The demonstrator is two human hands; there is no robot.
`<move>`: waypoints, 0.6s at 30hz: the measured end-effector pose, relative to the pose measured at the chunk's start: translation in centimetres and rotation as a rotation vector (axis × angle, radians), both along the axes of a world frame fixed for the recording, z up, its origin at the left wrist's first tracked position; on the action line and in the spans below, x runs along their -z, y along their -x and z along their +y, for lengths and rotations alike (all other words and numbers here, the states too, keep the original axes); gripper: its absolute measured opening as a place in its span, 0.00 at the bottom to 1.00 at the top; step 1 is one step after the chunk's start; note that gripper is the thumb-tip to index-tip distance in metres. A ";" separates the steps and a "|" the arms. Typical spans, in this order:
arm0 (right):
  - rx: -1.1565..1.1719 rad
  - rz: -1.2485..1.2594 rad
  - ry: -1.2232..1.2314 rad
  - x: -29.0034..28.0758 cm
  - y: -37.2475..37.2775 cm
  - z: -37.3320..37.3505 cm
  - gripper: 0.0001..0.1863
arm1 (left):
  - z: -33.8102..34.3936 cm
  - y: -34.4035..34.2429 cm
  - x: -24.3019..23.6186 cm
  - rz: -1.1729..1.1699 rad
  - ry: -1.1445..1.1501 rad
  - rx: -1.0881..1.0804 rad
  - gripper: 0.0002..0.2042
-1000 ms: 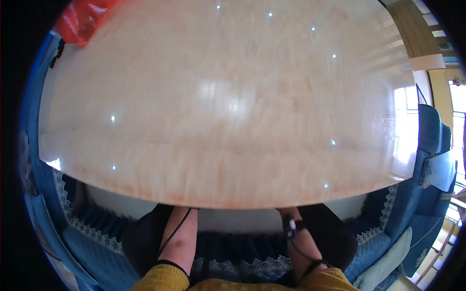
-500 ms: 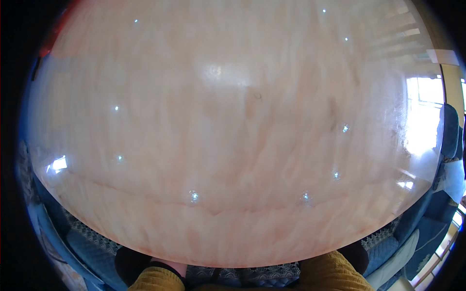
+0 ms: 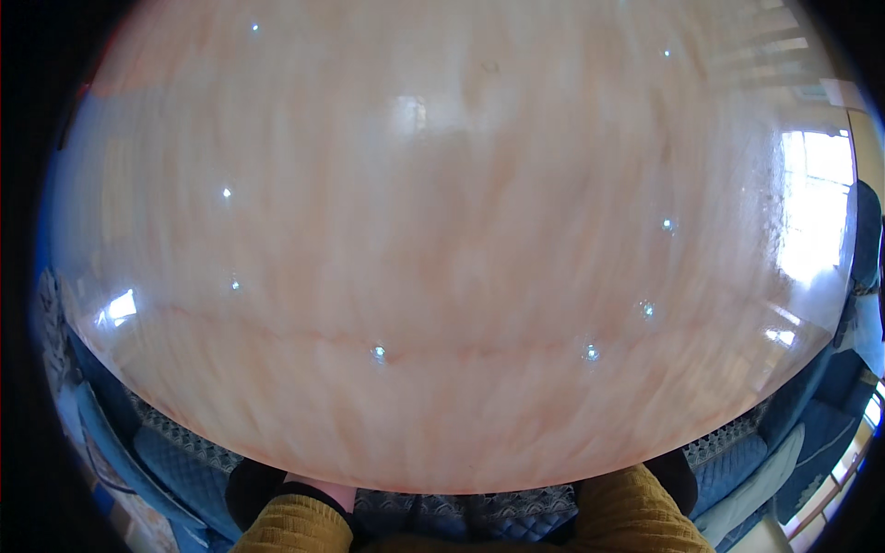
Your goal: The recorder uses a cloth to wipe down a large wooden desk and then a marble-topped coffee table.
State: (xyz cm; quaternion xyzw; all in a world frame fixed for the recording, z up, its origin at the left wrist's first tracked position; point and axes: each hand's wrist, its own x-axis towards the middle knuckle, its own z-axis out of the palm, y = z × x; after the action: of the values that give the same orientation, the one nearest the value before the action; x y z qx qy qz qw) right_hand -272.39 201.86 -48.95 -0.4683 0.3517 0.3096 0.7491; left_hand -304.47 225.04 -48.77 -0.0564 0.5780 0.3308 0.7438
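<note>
At the left, blue patterned seat cushions point(image 3: 175, 461) edge a glossy, pale pink-orange marbled round worktop point(image 3: 442, 258) that fills nearly everything, dotted with reflected lights. Below its near rim, a mustard-yellow knitted left sleeve point(image 3: 290, 527) and right sleeve point(image 3: 636, 511) poke out; both hands lie hidden underneath, so neither grip can be judged.

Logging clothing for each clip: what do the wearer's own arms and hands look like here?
Only the sleeves show, at the lower edge: a mustard-yellow knitted left sleeve with a dark cuff, and a matching right sleeve. Both hands are hidden beneath the edge of the glossy, pale marbled table. No watch, glove or ring can be made out.
</note>
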 end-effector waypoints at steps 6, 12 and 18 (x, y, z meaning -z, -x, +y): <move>0.009 0.013 -0.017 0.3 0.8 -0.4 0.21 | -0.1 0.3 -0.8 -0.006 -0.005 0.007 0.14; 0.022 0.010 -0.021 0.5 1.4 -0.8 0.21 | -0.3 0.7 -1.5 -0.005 -0.005 0.007 0.14; 0.022 0.014 -0.022 0.4 2.6 -2.1 0.20 | -0.5 0.9 -2.2 -0.008 -0.006 0.013 0.13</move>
State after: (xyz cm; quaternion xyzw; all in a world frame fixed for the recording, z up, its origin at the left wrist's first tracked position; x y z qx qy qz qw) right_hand -274.94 199.80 -49.30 -0.4540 0.3584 0.3086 0.7551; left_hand -305.36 224.56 -46.61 -0.0517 0.5743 0.3277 0.7484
